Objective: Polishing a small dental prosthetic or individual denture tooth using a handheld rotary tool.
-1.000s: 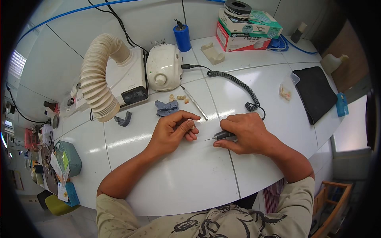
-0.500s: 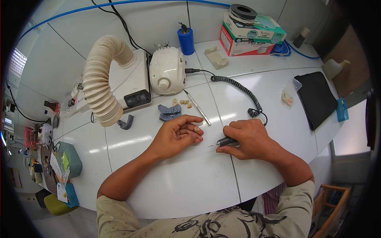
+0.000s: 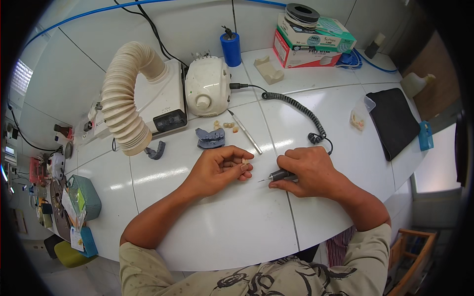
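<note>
My left hand (image 3: pixel 223 166) pinches a small tooth-coloured dental crown (image 3: pixel 245 161) between thumb and fingers, above the white table. In my right hand (image 3: pixel 312 172) is a dark rotary handpiece (image 3: pixel 280 175), gripped near its front; its thin bur points left toward the crown, with a gap between them. A coiled black cord (image 3: pixel 298 111) links the handpiece to a white control unit (image 3: pixel 207 89). Just beyond my left hand lie a grey dental model (image 3: pixel 210 138), several tooth-coloured pieces (image 3: pixel 229 125) and a slim metal instrument (image 3: pixel 246 132).
A ribbed suction hose (image 3: pixel 118 98) arches at the left, its mouth near another grey model piece (image 3: pixel 155 150). Farther back stand a blue cylinder (image 3: pixel 231 49) and stacked mask boxes (image 3: pixel 313 42). To the right are a clear container (image 3: pixel 358 120) and a black pad (image 3: pixel 393 123).
The fingers of my left hand have shifted around the crown, bringing it up into a thumb-and-fingertip pinch. My right hand and the handpiece have hardly moved.
</note>
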`<control>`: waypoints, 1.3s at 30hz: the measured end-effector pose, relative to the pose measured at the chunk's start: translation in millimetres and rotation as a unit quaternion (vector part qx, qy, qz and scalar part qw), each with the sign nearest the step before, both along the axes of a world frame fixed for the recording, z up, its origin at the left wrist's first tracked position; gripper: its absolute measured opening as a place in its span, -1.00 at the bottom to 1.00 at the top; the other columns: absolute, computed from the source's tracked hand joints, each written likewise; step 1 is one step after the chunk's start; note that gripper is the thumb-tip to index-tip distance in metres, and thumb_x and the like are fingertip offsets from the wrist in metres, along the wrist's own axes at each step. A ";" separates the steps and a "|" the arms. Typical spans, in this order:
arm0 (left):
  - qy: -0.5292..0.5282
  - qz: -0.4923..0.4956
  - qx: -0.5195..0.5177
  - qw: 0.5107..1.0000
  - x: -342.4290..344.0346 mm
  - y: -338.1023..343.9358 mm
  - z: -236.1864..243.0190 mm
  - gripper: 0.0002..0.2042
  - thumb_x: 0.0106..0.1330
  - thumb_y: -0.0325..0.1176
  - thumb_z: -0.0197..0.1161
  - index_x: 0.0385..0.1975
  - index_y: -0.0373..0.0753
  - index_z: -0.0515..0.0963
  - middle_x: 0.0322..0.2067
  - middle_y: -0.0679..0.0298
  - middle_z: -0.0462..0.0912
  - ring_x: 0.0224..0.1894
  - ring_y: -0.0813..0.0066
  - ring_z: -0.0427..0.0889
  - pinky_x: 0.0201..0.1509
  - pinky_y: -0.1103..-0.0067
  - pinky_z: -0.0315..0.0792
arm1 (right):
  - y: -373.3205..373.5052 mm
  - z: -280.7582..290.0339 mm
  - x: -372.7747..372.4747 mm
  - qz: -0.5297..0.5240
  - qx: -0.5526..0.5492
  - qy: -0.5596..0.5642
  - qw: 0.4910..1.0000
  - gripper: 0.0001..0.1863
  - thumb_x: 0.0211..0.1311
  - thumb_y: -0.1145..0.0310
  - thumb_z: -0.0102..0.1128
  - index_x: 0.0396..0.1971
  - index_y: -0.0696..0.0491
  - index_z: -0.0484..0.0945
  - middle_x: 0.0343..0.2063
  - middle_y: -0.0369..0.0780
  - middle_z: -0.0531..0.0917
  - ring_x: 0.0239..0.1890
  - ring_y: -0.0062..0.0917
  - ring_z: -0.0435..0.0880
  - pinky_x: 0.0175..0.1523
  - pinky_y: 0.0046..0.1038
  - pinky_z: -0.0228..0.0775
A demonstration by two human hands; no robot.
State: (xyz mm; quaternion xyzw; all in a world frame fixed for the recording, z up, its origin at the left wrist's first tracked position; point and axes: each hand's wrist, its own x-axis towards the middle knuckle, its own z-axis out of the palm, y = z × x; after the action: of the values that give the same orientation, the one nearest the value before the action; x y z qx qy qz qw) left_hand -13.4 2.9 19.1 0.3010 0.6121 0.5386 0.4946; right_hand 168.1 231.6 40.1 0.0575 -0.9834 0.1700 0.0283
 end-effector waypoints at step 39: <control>0.069 -0.029 0.001 0.997 6.5 3.0 6.0 -0.83 0.55 -0.46 0.31 -0.06 -0.37 0.47 -0.21 0.15 0.82 -0.12 0.49 0.87 -0.16 0.62 0.75 | -15.8 -5.6 -1.5 -0.064 -0.012 0.074 0.995 -0.64 0.51 0.03 0.30 -0.33 0.03 0.62 -0.57 -0.25 0.55 -0.59 -0.35 0.61 -0.51 -0.24 0.35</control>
State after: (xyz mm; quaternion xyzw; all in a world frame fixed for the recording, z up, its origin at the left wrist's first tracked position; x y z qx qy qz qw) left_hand -6.9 5.9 25.0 0.3556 0.6348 0.5029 0.4665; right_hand 166.5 215.8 34.5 0.0069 -0.9782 0.1745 0.1126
